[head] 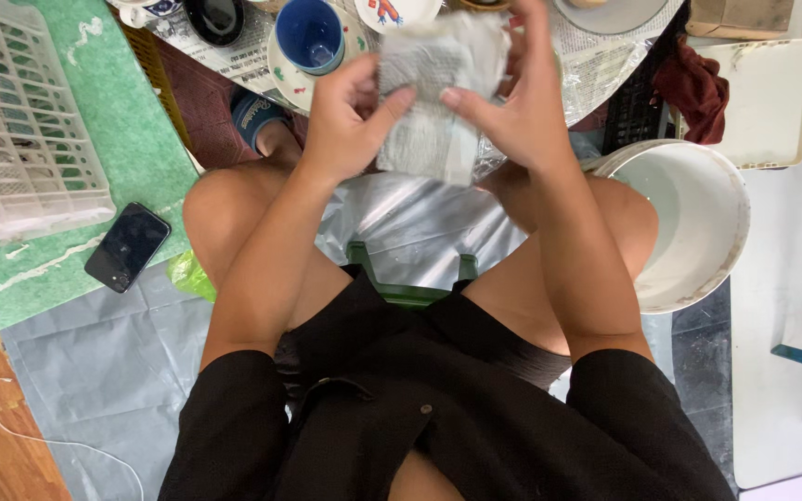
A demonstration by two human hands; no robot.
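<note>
I sit on a low green stool (407,289) with my knees apart. Both hands are raised in front of me around a bundle wrapped in crumpled newspaper (433,97). My left hand (350,116) grips its left edge with the thumb on the paper. My right hand (512,102) holds the right side, fingers pressed across the front. What the wrapping contains is hidden. Just beyond the bundle, a blue cup (311,35) stands on a patterned saucer (286,82) on spread newspaper (234,56).
A white bucket (698,223) with water sits by my right knee. A white plastic crate (16,121) and a black phone (127,247) lie on a green mat at left. More dishes, a red cloth (693,88) and a white tray (772,97) lie ahead.
</note>
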